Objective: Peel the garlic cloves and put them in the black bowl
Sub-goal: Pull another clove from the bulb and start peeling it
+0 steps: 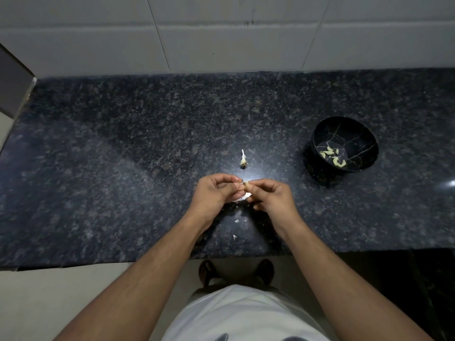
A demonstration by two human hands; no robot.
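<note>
Both hands meet over the middle of the dark granite counter (123,148). My left hand (216,193) and my right hand (268,195) pinch a small garlic clove (246,184) between their fingertips. White papery skin (243,196) shows just below the fingers. The black bowl (320,134) stands to the right with several peeled cloves (333,156) in its bottom. A garlic stem with its root end (243,159) lies on the counter just beyond my hands.
Small white skin flakes (235,236) lie near the counter's front edge. A white tiled wall (221,40) runs along the back. A grey panel (12,80) stands at the far left. Below the edge are the floor and the person's feet.
</note>
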